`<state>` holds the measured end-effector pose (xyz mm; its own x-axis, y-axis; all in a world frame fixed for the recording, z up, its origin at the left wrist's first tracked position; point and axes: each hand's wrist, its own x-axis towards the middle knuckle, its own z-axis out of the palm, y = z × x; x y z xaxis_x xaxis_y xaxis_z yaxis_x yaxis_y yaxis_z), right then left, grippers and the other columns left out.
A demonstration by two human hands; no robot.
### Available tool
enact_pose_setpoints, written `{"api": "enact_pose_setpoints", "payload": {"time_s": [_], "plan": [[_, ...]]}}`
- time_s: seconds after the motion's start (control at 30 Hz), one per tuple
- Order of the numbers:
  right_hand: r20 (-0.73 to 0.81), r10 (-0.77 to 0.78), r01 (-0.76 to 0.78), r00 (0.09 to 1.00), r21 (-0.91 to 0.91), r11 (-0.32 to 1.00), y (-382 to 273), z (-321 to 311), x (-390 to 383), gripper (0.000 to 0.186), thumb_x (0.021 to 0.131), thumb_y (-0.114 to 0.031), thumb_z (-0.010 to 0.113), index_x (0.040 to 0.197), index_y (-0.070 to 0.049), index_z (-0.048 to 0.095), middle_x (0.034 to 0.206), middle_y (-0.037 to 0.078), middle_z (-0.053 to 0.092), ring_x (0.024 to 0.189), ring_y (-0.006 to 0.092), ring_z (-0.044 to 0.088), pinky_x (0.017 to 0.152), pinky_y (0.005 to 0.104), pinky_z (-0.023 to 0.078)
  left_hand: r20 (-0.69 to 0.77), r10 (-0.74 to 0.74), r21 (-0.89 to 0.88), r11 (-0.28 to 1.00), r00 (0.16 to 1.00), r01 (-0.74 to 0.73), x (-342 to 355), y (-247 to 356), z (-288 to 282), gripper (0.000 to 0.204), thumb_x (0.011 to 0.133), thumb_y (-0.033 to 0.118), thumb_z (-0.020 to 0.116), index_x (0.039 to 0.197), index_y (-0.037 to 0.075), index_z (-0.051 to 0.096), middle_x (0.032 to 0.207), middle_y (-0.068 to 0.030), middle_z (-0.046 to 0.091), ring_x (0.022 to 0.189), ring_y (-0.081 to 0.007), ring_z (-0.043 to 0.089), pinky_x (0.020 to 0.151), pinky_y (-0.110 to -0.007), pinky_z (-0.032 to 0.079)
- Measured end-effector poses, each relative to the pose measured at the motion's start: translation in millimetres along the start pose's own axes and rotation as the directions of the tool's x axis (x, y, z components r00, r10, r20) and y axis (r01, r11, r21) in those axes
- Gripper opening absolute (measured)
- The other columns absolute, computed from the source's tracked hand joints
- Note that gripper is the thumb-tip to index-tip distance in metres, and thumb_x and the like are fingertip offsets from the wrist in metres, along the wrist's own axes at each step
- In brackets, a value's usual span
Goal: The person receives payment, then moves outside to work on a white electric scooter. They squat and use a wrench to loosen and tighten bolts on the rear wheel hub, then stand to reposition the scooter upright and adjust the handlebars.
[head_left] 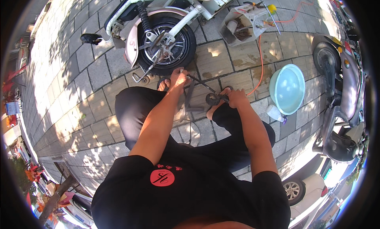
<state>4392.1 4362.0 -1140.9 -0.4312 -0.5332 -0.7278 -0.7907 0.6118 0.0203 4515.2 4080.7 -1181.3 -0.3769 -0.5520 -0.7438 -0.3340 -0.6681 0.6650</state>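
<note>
My left hand is closed around one end of a black cord, just below the rear wheel of a white scooter. From there the cord runs to a dark coiled bundle, which my right hand grips above my right foot. A small pale piece shows at the fingertips of my left hand, too small to name. Below the cord, between my feet, is a dark angular metal piece. A bent metal rod sticks out near the wheel's lower left side.
A pale blue basin stands on the paving to the right, with a white bottle beside it. Farther off are an open box of tools and an orange hose. Another scooter is parked at the far right.
</note>
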Motion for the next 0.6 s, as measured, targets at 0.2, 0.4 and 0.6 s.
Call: {"api": "enact_pose_setpoints", "payload": {"time_s": [0.2,0.4,0.6], "plan": [[0.057,-0.048,0.043,0.997,0.076,0.996,-14.6,32.3,46.9,0.034,0.084,-0.021,0.073,0.117,-0.015,0.076,0.105,0.013,0.077,0.116,0.033,0.073,0.099,0.0599,0.048,0.372,-0.05,0.206,0.978,0.927,-0.03,17.6,-30.1,-7.7,0.029,0.107,0.016,0.061,0.132,0.001,0.061,0.11,-0.0087,0.071,0.082,-0.0172,0.073,0.064,-0.026,0.062],[-0.481,-0.063,0.381,0.874,0.599,0.704,-56.6,-30.9,45.2,0.044,0.098,-0.029,0.064,0.137,-0.008,0.062,0.122,0.019,0.072,0.112,0.0371,0.07,0.093,0.0482,0.055,0.484,-0.011,0.24,0.963,0.875,-0.121,-21.0,15.8,13.6,0.029,0.107,0.011,0.06,0.131,-0.005,0.062,0.108,-0.0125,0.072,0.085,-0.0193,0.071,0.074,-0.034,0.066],[-0.402,-0.057,0.398,0.914,0.861,0.318,-83.7,-15.6,62.2,0.04,0.102,-0.038,0.062,0.119,-0.002,0.073,0.101,0.017,0.076,0.095,0.028,0.071,0.087,0.0439,0.055,0.453,-0.036,0.382,0.911,0.891,-0.157,-47.3,28.2,11.3,0.027,0.106,0.013,0.064,0.125,-0.005,0.067,0.099,-0.0085,0.074,0.072,-0.0155,0.068,0.067,-0.031,0.063]]}}
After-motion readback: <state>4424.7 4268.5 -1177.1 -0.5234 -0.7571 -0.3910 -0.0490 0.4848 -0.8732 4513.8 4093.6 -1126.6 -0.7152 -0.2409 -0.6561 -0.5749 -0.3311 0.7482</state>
